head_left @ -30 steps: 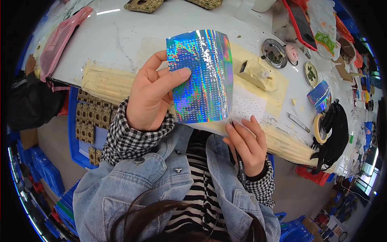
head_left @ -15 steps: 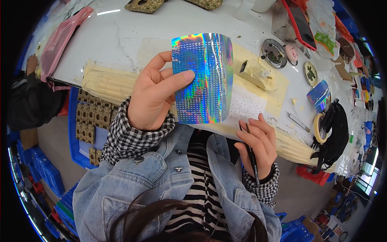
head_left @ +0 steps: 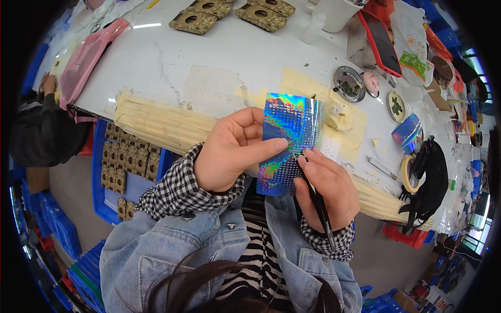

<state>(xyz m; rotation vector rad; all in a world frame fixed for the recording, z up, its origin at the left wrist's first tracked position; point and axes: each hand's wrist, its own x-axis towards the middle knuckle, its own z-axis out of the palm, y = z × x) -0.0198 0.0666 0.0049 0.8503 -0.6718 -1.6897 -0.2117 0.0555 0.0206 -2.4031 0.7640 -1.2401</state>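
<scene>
A person's left hand (head_left: 229, 151) grips a shiny rainbow-foil sheet (head_left: 288, 142) by its left edge — thumb across the front, fingers behind — holding it upright above the near edge of a white table (head_left: 209, 62). The right hand (head_left: 326, 190) pinches black tweezers (head_left: 318, 203) like a pen, tip touching the sheet's lower right part. Farther right lie a tape roll (head_left: 407, 175) and a small foil piece (head_left: 407, 130); brown parts fill a blue tray (head_left: 99, 177) at near left.

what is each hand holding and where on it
Left hand grips the shiny sheet by its left edge, thumb across the front. Right hand holds black tweezers mid-shaft, tip at the sheet.
</scene>
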